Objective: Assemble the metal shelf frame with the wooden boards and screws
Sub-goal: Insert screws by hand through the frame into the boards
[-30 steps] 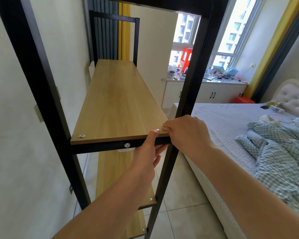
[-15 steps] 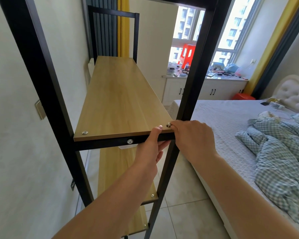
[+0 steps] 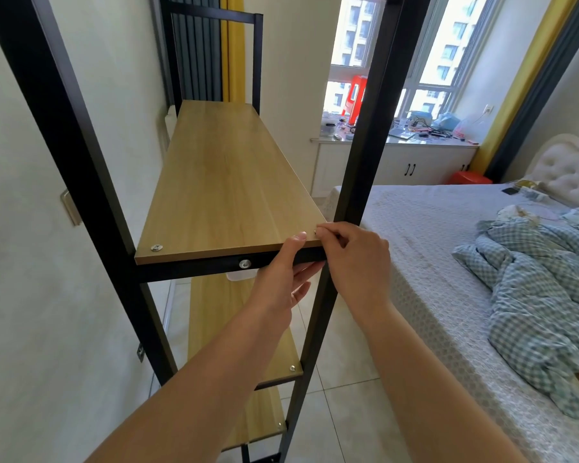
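Little has changed from half a second ago: the left hand (image 3: 283, 279) still grips the black frame crossbar (image 3: 194, 269) beneath the top wooden board (image 3: 228, 182), thumb on its edge, and the right hand (image 3: 355, 259) still pinches a screw (image 3: 315, 231) at the board's near right corner. White walls (image 3: 20, 295), a bed (image 3: 432, 262) and a window (image 3: 448, 48) surround the shelf.

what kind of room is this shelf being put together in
Most likely a bedroom in a flat: a bed with a crumpled checked blanket and a tufted headboard, with high-rise blocks outside the window.
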